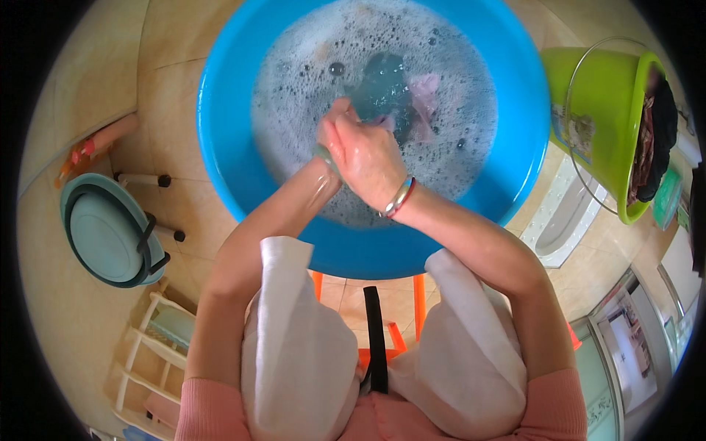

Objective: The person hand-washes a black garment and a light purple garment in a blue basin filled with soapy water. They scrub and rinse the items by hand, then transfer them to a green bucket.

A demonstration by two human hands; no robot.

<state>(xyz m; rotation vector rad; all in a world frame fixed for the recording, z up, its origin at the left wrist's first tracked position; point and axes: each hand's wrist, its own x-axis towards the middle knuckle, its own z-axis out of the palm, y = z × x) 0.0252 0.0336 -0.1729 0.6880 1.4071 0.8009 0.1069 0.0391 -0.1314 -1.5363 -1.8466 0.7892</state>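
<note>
No words, numbers or signs can be read anywhere in view. A pale label (579, 137) with darker patches sits on the side of the lime-green bucket (607, 92) at the right, but any print on it is too small and blurred to make out.

The blue basin (353, 250) is smooth, glossy plastic, its suds (301, 81) bubbly and rough-looking. The lilac cloth (424, 95) looks thin, wet and creased; the dark teal patch (390, 77) may be soaked fabric, though foam makes that hard to judge. A shiny metal bracelet (403, 197) contrasts with matt white trousers (294, 353) and ribbed pink knit sleeves (209, 404). The green bucket (599, 110) is sleek plastic with a thin wire handle (568, 110).
</note>
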